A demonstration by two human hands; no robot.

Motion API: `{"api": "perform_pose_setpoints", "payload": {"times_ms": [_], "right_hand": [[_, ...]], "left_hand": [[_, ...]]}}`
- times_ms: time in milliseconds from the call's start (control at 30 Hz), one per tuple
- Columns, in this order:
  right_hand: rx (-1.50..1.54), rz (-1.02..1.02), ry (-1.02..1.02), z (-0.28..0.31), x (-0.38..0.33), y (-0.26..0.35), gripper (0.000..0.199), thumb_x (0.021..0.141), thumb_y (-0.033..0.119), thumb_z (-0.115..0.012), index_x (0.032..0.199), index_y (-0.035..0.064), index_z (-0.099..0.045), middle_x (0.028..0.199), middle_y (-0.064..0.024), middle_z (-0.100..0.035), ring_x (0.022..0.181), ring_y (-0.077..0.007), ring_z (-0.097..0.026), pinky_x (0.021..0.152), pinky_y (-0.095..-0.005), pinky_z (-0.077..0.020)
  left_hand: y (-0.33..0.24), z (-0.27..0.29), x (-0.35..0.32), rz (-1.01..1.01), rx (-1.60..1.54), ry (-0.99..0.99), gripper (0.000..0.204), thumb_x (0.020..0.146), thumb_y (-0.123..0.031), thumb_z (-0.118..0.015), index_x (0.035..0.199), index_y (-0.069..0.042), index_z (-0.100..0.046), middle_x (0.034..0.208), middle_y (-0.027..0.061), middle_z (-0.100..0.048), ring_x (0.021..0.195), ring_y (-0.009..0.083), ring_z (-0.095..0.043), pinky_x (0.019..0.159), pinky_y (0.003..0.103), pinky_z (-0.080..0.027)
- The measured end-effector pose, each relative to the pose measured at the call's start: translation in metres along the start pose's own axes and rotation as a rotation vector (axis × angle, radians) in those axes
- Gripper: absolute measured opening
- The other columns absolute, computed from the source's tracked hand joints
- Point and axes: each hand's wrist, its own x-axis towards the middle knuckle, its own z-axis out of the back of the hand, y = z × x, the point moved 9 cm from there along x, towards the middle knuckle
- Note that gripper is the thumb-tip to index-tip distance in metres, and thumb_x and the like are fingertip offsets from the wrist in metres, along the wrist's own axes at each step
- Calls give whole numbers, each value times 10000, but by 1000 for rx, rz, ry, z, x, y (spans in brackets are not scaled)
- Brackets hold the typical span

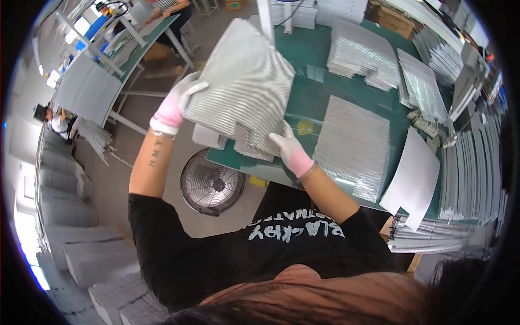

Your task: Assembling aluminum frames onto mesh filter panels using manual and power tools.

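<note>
Both my hands wear white gloves with pink cuffs. Held up and tilted above the left end of the green table is a silver-grey sheet with a fine ridged surface and a notched lower edge. My left hand grips its left edge, thumb over the face. Near the notch, my right hand pinches the lower right edge. Whether more than one sheet is in my hands I cannot tell. A similar sheet lies flat on the table to the right of my right hand.
On the green table, a stack of silver sheets stands at the back. A white notched sheet and upright grey panels are at the right. A round floor fan stands below left. Other people work at a far-left table.
</note>
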Motion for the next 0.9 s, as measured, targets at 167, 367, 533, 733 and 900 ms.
{"api": "perform_pose_setpoints", "payload": {"times_ms": [167, 367, 533, 733, 900], "right_hand": [[118, -37, 45, 2, 8, -29, 793, 942, 105, -586, 1539, 16, -71, 1516, -169, -298, 1376, -252, -351, 1122, -359, -333], [-17, 7, 41, 1, 10, -26, 823, 922, 107, -618, 1535, 5, -78, 1499, -181, -323, 1359, -261, -377, 1112, -354, -352], [-58, -4, 18, 2, 12, -25, 879, 873, 190, -683, 1521, -20, -128, 1513, -209, -299, 1381, -279, -346, 1122, -354, -329], [-95, 2, 2, 3, 15, -28, 854, 901, 146, -653, 1529, -3, -93, 1482, -204, -334, 1330, -264, -412, 1081, -356, -387], [-1, 9, 1, 1, 14, -27, 880, 885, 151, -667, 1530, -1, -89, 1477, -204, -342, 1332, -271, -412, 1079, -362, -388]], "left_hand": [[9, -16, 15, 9, -78, 9, 591, 914, -282, -648, 1318, 108, -465, 1225, 158, -605, 1110, 183, -583, 978, 280, -431], [37, 8, 15, 48, 43, -94, 597, 873, -319, -677, 1243, 125, -528, 1102, 191, -655, 1013, 214, -631, 913, 280, -474], [51, 22, 12, 117, 35, -217, 612, 858, -366, -706, 1207, 114, -556, 1083, 211, -662, 989, 216, -647, 879, 282, -490], [41, 21, 7, 147, 146, -222, 575, 898, -378, -661, 1217, 89, -562, 1078, 205, -660, 1021, 240, -638, 920, 296, -471], [37, 22, 11, -119, 422, -182, 426, 1004, -311, -468, 1234, 35, -562, 1140, 183, -635, 1082, 302, -600, 985, 337, -428]]}}
